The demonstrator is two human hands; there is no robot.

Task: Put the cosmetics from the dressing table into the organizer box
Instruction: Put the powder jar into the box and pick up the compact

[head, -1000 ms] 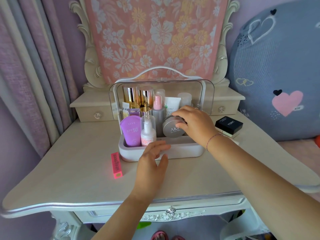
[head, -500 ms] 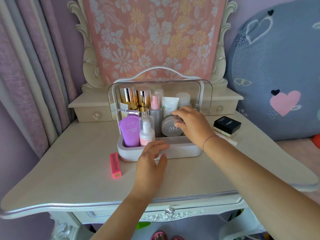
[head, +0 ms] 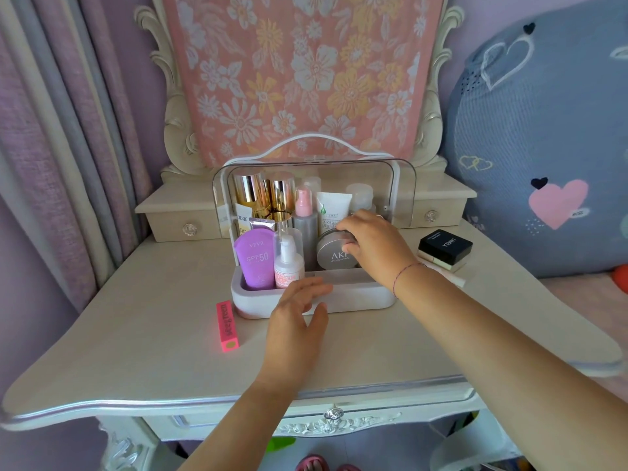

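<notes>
The organizer box [head: 356, 297], white-based with a raised clear lid, stands mid-table and holds several bottles and tubes, among them a purple SPF50 tube [head: 255, 261] and a small pump bottle [head: 289, 265]. My right hand [head: 375, 248] grips a round silver compact [head: 334, 254], held on edge inside the box's right side. My left hand [head: 294, 321] rests flat with fingers spread against the box's front wall. A pink lipstick box [head: 227, 326] lies on the dressing table [head: 136, 334] left of the organizer. A black compact case [head: 444, 248] sits to the right.
Behind the organizer are two small drawers [head: 188, 226] and a mirror covered by a floral cloth [head: 302, 73]. Curtains hang at left; a blue cushion [head: 543, 130] with hearts lies at right. A pale stick-like item [head: 448, 277] lies under the black case.
Both hands stay nearly where they were. My right hand keeps its grip on the round compact in the box; my left hand stays at the front wall.
</notes>
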